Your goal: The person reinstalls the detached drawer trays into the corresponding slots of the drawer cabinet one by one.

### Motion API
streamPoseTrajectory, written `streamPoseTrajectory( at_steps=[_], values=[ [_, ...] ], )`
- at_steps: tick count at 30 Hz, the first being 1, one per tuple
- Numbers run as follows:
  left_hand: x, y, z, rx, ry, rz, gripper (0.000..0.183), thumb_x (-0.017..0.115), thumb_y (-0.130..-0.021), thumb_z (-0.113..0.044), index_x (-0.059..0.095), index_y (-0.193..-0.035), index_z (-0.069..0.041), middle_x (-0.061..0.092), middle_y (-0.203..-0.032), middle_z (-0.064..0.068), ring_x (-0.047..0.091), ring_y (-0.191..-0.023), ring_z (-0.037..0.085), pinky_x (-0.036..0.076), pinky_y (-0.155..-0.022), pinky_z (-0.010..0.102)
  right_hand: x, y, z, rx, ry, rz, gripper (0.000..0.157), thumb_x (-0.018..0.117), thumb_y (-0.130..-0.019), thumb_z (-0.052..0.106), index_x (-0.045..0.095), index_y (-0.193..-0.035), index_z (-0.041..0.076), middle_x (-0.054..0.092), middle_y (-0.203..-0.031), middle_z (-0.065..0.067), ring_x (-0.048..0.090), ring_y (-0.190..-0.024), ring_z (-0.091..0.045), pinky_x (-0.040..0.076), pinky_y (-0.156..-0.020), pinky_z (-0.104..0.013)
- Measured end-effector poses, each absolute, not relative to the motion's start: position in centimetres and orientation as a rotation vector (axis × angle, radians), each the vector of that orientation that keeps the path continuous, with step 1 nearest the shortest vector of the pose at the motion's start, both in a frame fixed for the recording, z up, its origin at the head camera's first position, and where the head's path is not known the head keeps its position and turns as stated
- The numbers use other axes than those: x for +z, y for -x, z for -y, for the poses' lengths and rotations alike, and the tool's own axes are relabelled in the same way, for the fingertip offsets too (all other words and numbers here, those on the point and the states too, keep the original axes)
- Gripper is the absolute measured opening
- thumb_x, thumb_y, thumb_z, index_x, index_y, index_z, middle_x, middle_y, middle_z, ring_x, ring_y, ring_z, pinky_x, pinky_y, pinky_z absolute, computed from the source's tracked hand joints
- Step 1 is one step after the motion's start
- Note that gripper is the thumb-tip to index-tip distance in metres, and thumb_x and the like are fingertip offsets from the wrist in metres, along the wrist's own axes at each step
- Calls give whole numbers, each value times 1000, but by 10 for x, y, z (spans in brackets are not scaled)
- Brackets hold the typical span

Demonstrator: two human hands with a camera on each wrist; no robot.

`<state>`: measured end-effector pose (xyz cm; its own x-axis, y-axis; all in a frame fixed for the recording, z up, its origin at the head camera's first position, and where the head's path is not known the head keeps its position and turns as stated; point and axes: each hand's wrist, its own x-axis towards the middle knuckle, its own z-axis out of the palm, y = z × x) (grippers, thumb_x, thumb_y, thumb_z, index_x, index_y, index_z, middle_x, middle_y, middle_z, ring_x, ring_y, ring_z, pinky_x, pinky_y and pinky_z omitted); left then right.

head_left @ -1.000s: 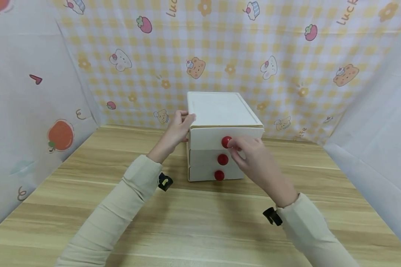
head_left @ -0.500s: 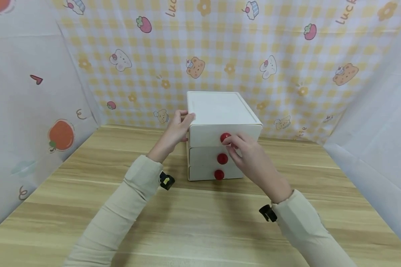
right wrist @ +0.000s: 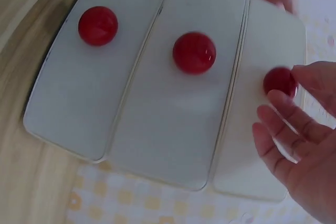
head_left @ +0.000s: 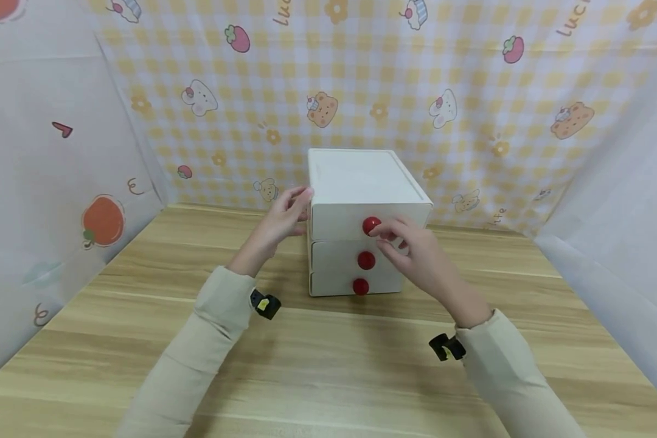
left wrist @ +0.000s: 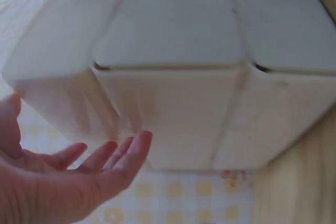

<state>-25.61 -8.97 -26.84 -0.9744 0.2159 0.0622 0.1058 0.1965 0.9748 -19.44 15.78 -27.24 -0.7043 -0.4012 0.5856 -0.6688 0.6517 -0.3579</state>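
Observation:
A white three-drawer cabinet (head_left: 368, 176) stands on the table, each drawer front bearing a round red knob. Its top drawer (head_left: 336, 222) sits flush with the frame. My right hand (head_left: 418, 252) is at the top drawer's red knob (head_left: 371, 225), thumb and index finger spread apart with their tips right at its edge. The other fingers are loosely bent in the right wrist view. Beside the cabinet's left side is my left hand (head_left: 279, 219), its fingers relaxed and holding nothing. In the left wrist view, its fingers (left wrist: 137, 148) overlap the cabinet's side wall (left wrist: 173, 114).
The middle knob (head_left: 366, 260) and bottom knob (head_left: 361, 286) belong to two closed drawers. A wooden table (head_left: 328, 365) lies under the cabinet. Behind hangs a yellow checked cloth (head_left: 361, 73), with white cloth at the left (head_left: 33, 182) and right (head_left: 635, 213).
The top drawer has slid back into the cabinet, moving away from me. My left hand has come off the top edge and moved slightly left. My right fingers have loosened around the knob.

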Motion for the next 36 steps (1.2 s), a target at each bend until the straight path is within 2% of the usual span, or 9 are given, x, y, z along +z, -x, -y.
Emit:
streamPoseTrajectory(
  at_steps=[4, 6, 12, 15, 19, 22, 24, 31, 36],
  values=[
    [-289, 252, 100, 1828, -478, -2334, 65, 38, -97, -45, 14, -149, -13, 28, -148, 17, 42, -126, 36, 45, -99, 46, -281, 199, -173, 892, -698, 2351, 14, 59, -85, -3, 66, -95, 2, 65, -89, -8, 57, -79, -15, 51, -64, -22],
    [-299, 248, 103, 1739, -561, -2363, 68, 43, -97, -41, 9, -150, -18, 25, -149, 18, 43, -125, 38, 44, -98, 48, -288, 202, -182, 944, -594, 2329, 14, 57, -83, -6, 65, -93, 0, 63, -87, -11, 57, -78, -17, 48, -63, -17],
    [-318, 237, 97, 1439, -695, -2582, 100, 66, -85, -29, -12, -147, -34, 17, -151, 25, 57, -110, 38, 50, -91, 44, -309, 209, -203, 1128, -350, 2339, 13, 57, -83, -6, 60, -95, -3, 52, -102, -16, 57, -90, -26, 44, -68, -9],
    [-322, 236, 92, 1382, -723, -2661, 105, 68, -84, -23, -16, -147, -32, 20, -150, 26, 62, -102, 36, 52, -88, 40, -319, 213, -207, 1209, -354, 2348, 19, 56, -84, -7, 58, -103, -3, 48, -112, -17, 60, -96, -34, 49, -71, -10],
    [-328, 238, 91, 1372, -765, -2720, 105, 67, -84, -17, -16, -147, -30, 26, -148, 25, 66, -94, 30, 54, -85, 35, -331, 217, -209, 1249, -421, 2316, 25, 53, -86, -10, 54, -110, -3, 51, -119, -18, 64, -91, -38, 56, -70, -23],
    [-332, 239, 93, 1372, -829, -2737, 103, 66, -85, -14, -16, -147, -29, 28, -147, 25, 67, -91, 28, 54, -84, 33, -335, 219, -209, 1225, -440, 2293, 26, 52, -86, -11, 52, -111, -3, 55, -115, -19, 64, -84, -36, 58, -68, -29],
    [-333, 240, 95, 1366, -864, -2744, 103, 65, -86, -13, -16, -147, -28, 29, -147, 25, 68, -90, 27, 54, -84, 33, -336, 219, -208, 1211, -439, 2285, 26, 53, -86, -11, 51, -111, -3, 57, -112, -20, 65, -79, -26, 57, -66, -24],
    [-334, 242, 98, 1316, -940, -2805, 99, 63, -87, -14, -13, -148, -25, 35, -144, 24, 68, -80, 19, 55, -80, 31, -336, 222, -206, 1179, -439, 2270, 28, 55, -85, -12, 50, -111, -2, 59, -100, -19, 62, -73, -18, 58, -64, -29],
    [-336, 248, 102, 1314, -1000, -2810, 96, 62, -88, -15, -11, -148, -28, 40, -143, 17, 67, -81, 19, 55, -79, 32, -335, 221, -203, 1216, -451, 2246, 30, 57, -83, -12, 51, -110, -1, 58, -94, -19, 58, -69, -3, 53, -60, -14]
  ],
)
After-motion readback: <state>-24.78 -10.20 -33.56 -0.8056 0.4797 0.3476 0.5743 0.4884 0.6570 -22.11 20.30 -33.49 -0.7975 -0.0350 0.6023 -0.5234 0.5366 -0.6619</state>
